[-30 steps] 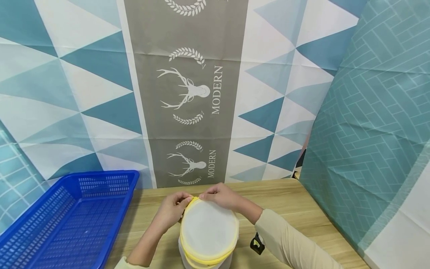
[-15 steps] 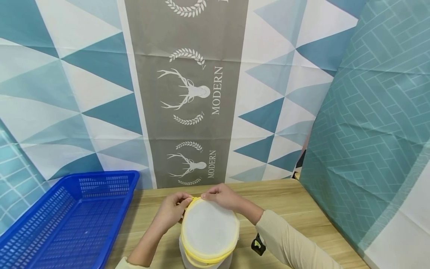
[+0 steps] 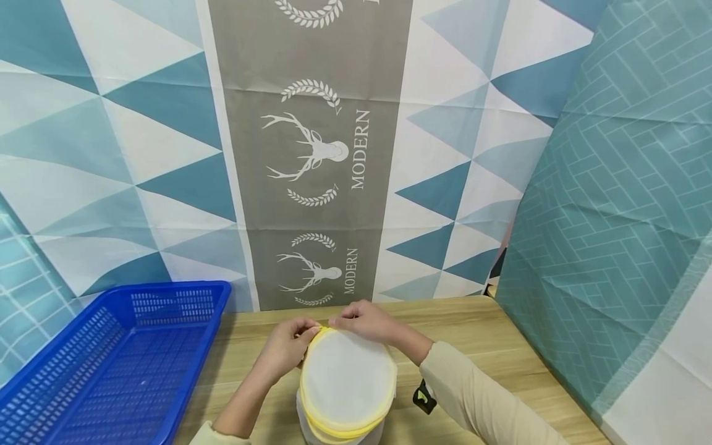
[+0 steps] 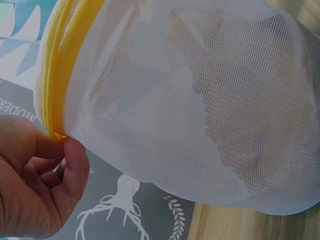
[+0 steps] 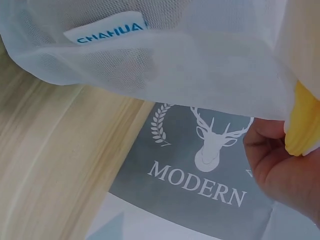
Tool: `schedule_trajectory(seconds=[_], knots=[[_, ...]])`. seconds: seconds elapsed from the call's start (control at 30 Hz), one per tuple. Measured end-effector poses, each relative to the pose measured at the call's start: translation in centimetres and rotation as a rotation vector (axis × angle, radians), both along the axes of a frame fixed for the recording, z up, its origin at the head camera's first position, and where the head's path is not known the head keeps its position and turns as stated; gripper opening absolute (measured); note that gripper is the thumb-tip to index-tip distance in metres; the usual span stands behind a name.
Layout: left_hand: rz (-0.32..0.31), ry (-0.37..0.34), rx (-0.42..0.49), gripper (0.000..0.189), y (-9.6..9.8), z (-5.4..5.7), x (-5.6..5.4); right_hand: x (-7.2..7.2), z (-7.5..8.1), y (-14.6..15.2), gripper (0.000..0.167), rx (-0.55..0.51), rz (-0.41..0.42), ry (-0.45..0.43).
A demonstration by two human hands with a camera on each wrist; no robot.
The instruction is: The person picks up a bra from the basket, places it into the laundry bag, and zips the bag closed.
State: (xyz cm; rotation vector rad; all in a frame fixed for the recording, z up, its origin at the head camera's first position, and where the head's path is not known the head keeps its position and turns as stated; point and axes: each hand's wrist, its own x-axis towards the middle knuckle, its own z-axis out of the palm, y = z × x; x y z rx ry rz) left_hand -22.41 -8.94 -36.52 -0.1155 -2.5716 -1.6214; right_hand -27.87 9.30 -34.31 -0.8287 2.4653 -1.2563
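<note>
A white mesh laundry bag (image 3: 350, 377), drum-shaped with a round top panel, stands on the table in the head view. A yellow zipper (image 4: 67, 60) runs around its upper rim. My left hand (image 3: 286, 347) pinches the zipper edge at the far side of the rim between thumb and forefinger. Close beside it, my right hand (image 3: 364, 321) grips the same yellow edge, also seen from the right hand's side (image 5: 287, 172) in the right wrist view. A cloth label (image 5: 107, 29) is sewn to the bag's side. Through the mesh nothing distinct shows.
A blue plastic basket (image 3: 191, 371) with perforated walls stands at the left. The wood-grain table (image 3: 473, 346) extends to the right, and a patterned cloth (image 3: 311, 204) hangs behind it. A small black object (image 3: 424, 397) shows by the right sleeve.
My right hand shifts a little along the rim, first right, then back left toward my left hand. The left hand and the bag stay nearly in place.
</note>
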Motion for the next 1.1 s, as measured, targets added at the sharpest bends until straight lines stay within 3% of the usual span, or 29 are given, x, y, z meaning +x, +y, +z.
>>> schedule_trajectory(seconds=[0.2,0.53,1.1], knots=[[0.004,0.008,-0.015,0.011,0.09,0.1,-0.13,0.09,0.04,-0.28,0.025,0.03,0.064,-0.023],[0.007,0.004,0.01,0.012,0.12,0.18,0.01,0.47,0.0,-0.07,0.024,-0.035,0.018,-0.085],[0.016,-0.013,0.023,0.012,-0.17,0.05,0.07,0.31,-0.35,0.1,0.027,-0.059,-0.009,-0.087]])
